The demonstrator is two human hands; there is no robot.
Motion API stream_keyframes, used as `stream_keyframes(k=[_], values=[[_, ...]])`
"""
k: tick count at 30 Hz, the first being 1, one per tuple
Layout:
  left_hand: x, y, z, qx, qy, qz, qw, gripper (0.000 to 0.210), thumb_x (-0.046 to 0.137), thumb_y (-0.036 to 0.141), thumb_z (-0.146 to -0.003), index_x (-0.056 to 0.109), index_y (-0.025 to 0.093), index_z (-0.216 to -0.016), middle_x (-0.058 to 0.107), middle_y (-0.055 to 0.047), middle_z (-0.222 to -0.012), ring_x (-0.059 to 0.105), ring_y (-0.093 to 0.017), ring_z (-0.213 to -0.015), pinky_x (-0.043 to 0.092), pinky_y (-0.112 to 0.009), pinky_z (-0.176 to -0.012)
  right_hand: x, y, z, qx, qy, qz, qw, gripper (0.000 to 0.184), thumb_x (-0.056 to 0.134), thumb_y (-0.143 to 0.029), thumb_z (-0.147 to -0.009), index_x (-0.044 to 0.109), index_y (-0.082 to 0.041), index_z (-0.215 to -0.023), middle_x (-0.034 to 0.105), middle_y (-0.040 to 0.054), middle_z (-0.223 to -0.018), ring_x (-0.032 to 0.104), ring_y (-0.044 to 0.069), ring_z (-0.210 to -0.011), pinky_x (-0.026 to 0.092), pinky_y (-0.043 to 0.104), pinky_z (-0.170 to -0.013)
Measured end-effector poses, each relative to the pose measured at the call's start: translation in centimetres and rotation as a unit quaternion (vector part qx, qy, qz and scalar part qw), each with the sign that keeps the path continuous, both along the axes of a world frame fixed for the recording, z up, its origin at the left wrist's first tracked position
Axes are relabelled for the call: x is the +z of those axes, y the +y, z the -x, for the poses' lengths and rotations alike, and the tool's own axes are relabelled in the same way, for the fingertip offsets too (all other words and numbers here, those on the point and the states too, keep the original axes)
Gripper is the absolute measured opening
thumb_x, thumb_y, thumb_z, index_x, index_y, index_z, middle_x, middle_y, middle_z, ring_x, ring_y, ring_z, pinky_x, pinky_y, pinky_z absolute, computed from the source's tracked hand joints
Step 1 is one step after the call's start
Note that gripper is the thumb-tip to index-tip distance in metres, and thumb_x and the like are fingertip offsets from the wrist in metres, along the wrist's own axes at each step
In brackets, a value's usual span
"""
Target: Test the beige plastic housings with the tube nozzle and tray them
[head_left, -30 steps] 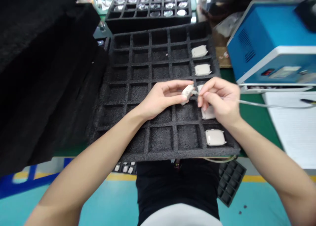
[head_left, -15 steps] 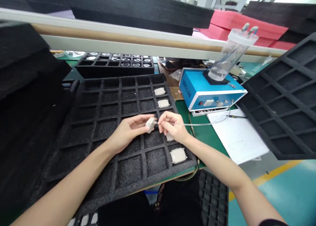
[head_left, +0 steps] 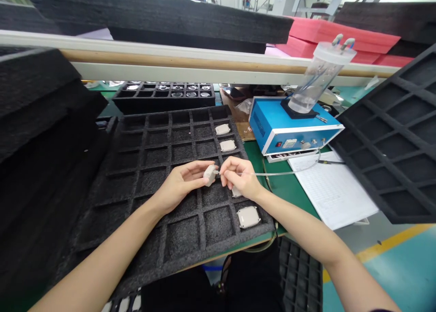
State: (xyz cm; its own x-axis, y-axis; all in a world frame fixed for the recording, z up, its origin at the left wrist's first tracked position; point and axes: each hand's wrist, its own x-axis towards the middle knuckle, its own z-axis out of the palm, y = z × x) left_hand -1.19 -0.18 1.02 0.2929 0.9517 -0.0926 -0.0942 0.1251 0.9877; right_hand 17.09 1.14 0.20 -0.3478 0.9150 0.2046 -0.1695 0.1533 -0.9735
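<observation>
Both hands have barely shifted. A white casing point(head_left: 210, 174) is pinched by the left hand point(head_left: 180, 185); a thin tube point(head_left: 272, 173) is gripped by the right hand point(head_left: 240, 179). Four casings are counted in the foam tray point(head_left: 136, 175)

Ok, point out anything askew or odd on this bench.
The clear cylinder on the blue box leans in this wide view. The foam tray overhangs the bench edge. Otherwise nothing stands out: left hand holds a white part, right hand a thin tube.
</observation>
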Motion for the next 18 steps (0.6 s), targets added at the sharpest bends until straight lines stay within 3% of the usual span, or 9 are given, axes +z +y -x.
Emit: stream_keyframes(k=[18], values=[[-0.21,0.11,0.11,-0.004,-0.018,0.001,1.000,0.042,0.081,0.023,-0.063,0.069,0.020,-0.103,0.071,-0.005,-0.110,0.062,-0.024,-0.108,0.039,-0.040,-0.106,0.02,0.02,0.05,0.002,-0.009,-0.008,1.000,0.005,0.049,-0.017,-0.067,0.054,-0.015,-0.068,0.057,-0.0046,-0.049,0.043,0.005,-0.034,0.033,0.016,-0.036]])
